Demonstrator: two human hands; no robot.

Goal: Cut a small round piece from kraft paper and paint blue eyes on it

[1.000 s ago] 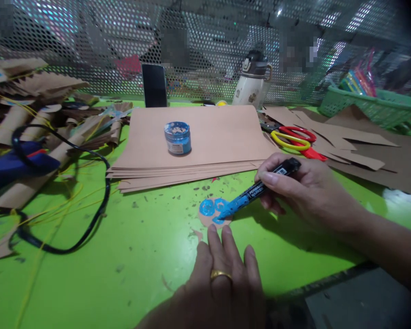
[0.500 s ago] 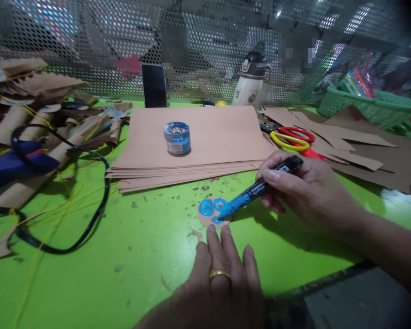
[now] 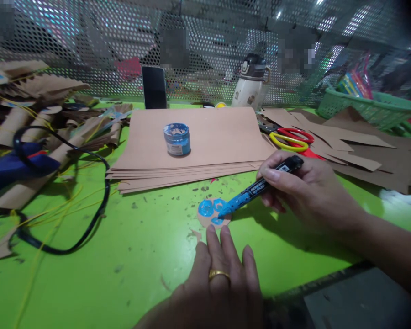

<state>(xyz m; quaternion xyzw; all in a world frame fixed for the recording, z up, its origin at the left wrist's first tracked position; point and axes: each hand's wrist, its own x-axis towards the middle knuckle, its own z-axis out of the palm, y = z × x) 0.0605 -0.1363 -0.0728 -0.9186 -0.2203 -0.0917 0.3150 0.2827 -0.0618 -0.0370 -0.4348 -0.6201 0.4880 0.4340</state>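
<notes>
My right hand (image 3: pixel 304 189) grips a black permanent marker (image 3: pixel 256 189) whose lower end is coated in blue paint. Its tip touches a small round brown paper cutout (image 3: pixel 212 214) on the green table, where blue shapes are painted. My left hand (image 3: pixel 222 274), with a gold ring, lies flat with fingers stretched out, fingertips pressing the near edge of the cutout. A small jar of blue paint (image 3: pixel 177 139) stands on a stack of brown paper sheets (image 3: pixel 219 141) behind.
Red and yellow scissors (image 3: pixel 291 139) lie right of the stack, with brown paper offcuts (image 3: pixel 356 146) and a green basket (image 3: pixel 373 107) beyond. At left lie rolled paper pieces (image 3: pixel 27 114), a blue glue gun (image 3: pixel 10 167) and a black cable (image 3: pixel 89 219). A bottle (image 3: pixel 251 87) and phone (image 3: pixel 154 87) stand by the mesh wall.
The marker tip has shifted slightly on the cutout, adding blue paint. Both hands stay almost where they were.
</notes>
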